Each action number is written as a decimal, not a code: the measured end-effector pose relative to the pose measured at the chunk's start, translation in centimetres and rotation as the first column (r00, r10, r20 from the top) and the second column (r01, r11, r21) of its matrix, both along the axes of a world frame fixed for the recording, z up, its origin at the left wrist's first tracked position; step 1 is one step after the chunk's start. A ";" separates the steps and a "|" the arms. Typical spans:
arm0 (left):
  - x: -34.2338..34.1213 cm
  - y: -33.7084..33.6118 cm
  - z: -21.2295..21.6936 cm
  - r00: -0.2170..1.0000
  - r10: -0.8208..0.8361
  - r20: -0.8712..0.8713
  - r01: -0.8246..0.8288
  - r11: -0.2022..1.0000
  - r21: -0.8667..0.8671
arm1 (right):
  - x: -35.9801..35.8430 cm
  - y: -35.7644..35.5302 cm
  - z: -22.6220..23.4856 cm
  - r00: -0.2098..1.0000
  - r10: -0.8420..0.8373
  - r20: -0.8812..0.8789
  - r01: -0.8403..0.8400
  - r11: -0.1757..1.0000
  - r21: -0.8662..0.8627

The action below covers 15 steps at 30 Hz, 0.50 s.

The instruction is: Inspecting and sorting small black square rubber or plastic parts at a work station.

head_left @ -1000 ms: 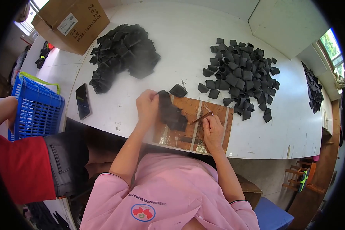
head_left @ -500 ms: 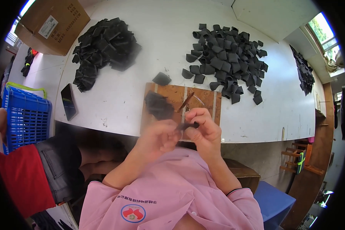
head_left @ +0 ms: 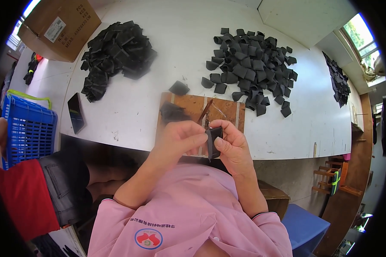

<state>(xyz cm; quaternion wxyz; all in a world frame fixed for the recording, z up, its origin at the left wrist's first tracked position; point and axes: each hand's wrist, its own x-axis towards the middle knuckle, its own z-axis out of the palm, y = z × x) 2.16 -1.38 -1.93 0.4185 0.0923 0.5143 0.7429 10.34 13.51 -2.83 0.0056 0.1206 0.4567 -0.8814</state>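
A small dark fabric piece [head_left: 214,147] is held upright in front of my chest, above the near edge of a brown board [head_left: 231,113]. My right hand [head_left: 235,150] grips it by its right side, thumb across the face. The thumb and forefinger of my left hand [head_left: 180,137] pinch at its left edge; the other fingers are curled and partly hidden. Just beyond my left hand lie some dark flat pieces [head_left: 172,112] on the board. A thin brown stick-like tool [head_left: 205,110] rests on the board too. One black piece [head_left: 179,88] lies by the board's far edge.
Flat black pieces are heaped [head_left: 118,51] at far left; folded black loops are piled [head_left: 253,64] at far right. A phone [head_left: 76,113], a cardboard box [head_left: 58,28] and a blue basket [head_left: 32,132] are at left. Another person in red [head_left: 25,201] is at left; a blue stool [head_left: 306,227] stands right.
The dark piece has turned from a narrow, edge-on look to showing its broad face. My left hand has come up to its left edge, and my right fingers have shifted along it.
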 end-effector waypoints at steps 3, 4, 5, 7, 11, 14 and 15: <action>0.0 -0.1 -0.1 1.000 -0.001 -0.001 0.001 0.999 -0.036 | -0.1 -0.1 -0.2 0.999 0.038 0.016 -0.037 0.998 -0.058; 0.0 -0.1 -0.3 1.000 0.009 -0.012 -0.010 0.999 -0.042 | -0.2 -0.4 -0.4 1.000 0.002 0.022 -0.005 0.992 0.130; 0.3 0.0 -0.6 0.998 0.058 -0.037 -0.060 0.997 -0.043 | -0.2 -0.7 -0.5 0.999 -0.036 0.019 0.028 0.949 0.313; 1.0 0.2 -0.6 0.989 0.123 -0.076 -0.127 0.990 -0.052 | -0.3 -1.4 -0.7 0.909 -0.257 -0.327 0.380 0.192 0.905; 2.0 1.1 -0.2 0.814 0.158 -0.559 -0.273 0.954 -0.128 | 0.4 -1.4 0.7 0.906 -0.132 -0.401 0.422 0.267 0.866; 2.2 1.5 0.1 0.714 0.162 -0.681 -0.297 0.951 -0.085 | 0.1 -1.3 1.1 0.893 -0.057 -0.447 0.447 0.241 0.862; 2.4 1.6 -0.1 0.715 0.162 -0.680 -0.295 0.952 -0.084 | -0.2 -1.2 1.2 0.874 -0.017 -0.485 0.483 0.139 0.865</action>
